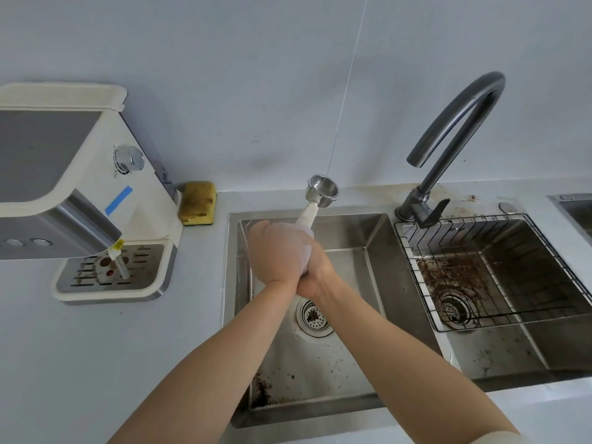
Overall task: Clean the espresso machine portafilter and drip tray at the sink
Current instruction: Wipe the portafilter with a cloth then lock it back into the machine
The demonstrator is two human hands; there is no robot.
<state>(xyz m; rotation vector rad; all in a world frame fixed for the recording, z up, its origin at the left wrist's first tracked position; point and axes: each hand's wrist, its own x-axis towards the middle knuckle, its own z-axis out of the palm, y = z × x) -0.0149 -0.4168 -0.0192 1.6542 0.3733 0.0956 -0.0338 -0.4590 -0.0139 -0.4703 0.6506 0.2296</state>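
Left hand [276,248], right hand [317,277] grip portafilter [323,191] (upturned).

Left basin [352,238] lies open down to its drain strainer [314,316], but both forearms cross above it, and the left hand [277,249] and right hand [317,277] clasp the portafilter [323,191] by its handle over the middle. The right basin [512,350] is taken up at the back by a wire basket [464,218], so the way in is from above. The faucet [458,123] arches high behind the divider. To the left, bare counter [201,283] runs to the espresso machine [80,174], with a sponge [197,202] wedged just beside it at the wall
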